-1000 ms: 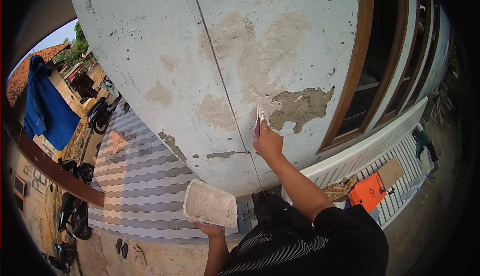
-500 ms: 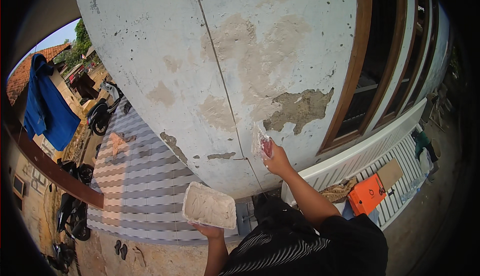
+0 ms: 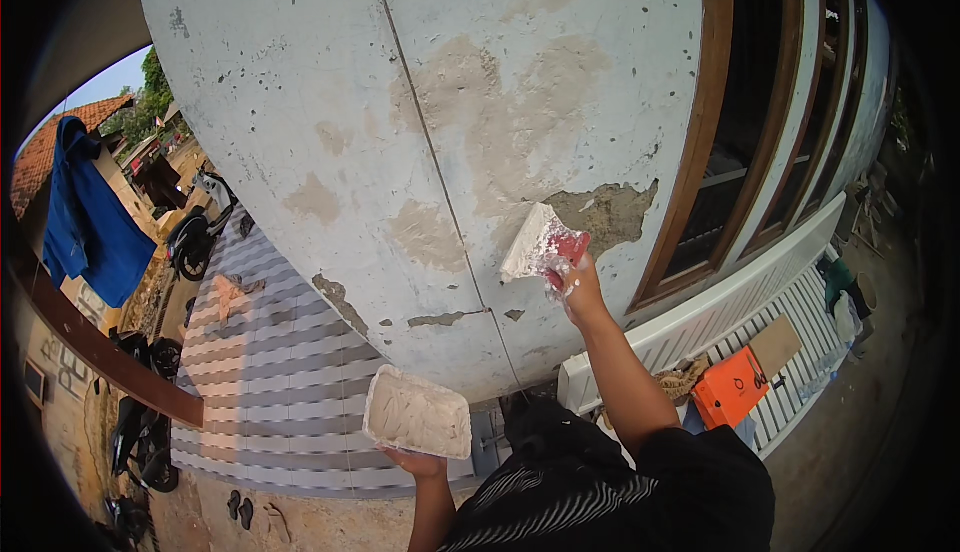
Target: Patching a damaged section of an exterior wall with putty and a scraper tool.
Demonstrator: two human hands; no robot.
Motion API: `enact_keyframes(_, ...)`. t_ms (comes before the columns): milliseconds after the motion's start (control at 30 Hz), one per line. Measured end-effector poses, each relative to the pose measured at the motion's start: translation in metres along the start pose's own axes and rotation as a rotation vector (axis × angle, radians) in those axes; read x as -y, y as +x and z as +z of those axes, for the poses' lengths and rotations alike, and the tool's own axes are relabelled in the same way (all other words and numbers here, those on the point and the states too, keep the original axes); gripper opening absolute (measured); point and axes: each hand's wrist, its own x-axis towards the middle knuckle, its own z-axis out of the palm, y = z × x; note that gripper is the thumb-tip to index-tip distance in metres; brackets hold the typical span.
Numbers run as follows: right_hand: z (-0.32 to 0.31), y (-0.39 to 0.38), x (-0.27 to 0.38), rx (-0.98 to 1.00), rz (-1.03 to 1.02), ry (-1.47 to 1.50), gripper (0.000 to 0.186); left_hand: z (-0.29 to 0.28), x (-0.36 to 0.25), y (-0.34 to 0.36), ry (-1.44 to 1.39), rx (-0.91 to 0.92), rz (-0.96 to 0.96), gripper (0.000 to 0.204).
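Two hands look full from here: fingers of the right hand [image 3: 583,290] clamp a probably light, stiff, slippery scraper [image 3: 535,245] before the wall [image 3: 290,122], best held by its red handle [image 3: 572,245], the left hand [image 3: 418,463] clasping a tub [image 3: 371,407] underneath.

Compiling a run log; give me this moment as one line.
left hand: holds paste-filled tray; right hand: grips paste-smeared, red-handled scraper; bare grey wall patch: partly behind scraper

large dark letters [image 3: 68,372] on the beige wall [image 3: 60,407] at left
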Motion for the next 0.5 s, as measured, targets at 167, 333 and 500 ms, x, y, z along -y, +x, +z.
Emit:
enact_keyframes(167,-0.043,0.023,-0.026,0.419,0.346,0.702,0.014,0.011,0.0,0.003,0.057,0.021,0.018,0.076)
enact_keyframes(333,-0.011,0.027,0.025,0.086,0.481,0.632,0.014,0.002,0.004,0.003,-0.028,0.033,-0.001,0.076)
enact_keyframes(500,-0.002,0.042,0.045,0.112,0.516,0.823,0.012,0.007,0.004,0.005,0.029,0.069,0.016,0.076)
